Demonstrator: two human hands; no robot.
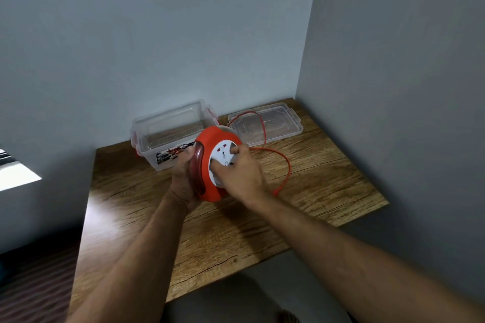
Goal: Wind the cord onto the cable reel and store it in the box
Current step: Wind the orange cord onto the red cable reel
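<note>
Left hand [183, 178] of mine grips the orange cable reel [210, 165] above the table [236, 231]; right hand [241, 173] pinches its white face. Cord [284, 165] trails toward the right edge; box [168, 136] sits at the back edge.

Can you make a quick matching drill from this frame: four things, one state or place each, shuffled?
Things:
1. cable reel
2. box
3. lid
4. cord

States:
A. flat on the table, right of the box, cord lying across it
B. open, clear plastic, nothing large inside
C. partly unwound, looping loose over the table
D. held above the table, left hand gripping its side, right hand on its white face

Pairs: 1-D, 2-B, 3-A, 4-C
</note>
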